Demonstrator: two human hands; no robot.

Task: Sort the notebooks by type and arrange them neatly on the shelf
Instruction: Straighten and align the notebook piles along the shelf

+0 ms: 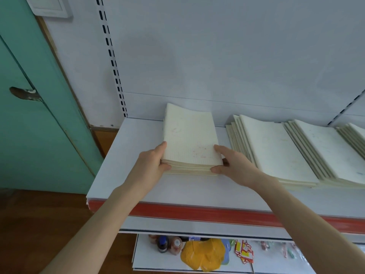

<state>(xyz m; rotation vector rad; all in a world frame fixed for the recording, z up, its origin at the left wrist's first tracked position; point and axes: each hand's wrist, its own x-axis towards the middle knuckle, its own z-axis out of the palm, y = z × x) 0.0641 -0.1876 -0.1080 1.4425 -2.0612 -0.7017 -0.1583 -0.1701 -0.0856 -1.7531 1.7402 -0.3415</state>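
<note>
Between left fingers [161, 148] and right fingers [221, 150] sits the notebook stack [190, 141]

Count: 4 notebook stacks [190, 139] (rightmost clipped at the right edge of frame), 2 hands [152, 163], 2 shelves [138, 184], 3 small bottles [163, 245] at bottom centre.

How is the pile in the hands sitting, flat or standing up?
Flat. The pile lies cover-up on the shelf, its page edges stacked level, with the left hand and right hand holding its sides.
</note>
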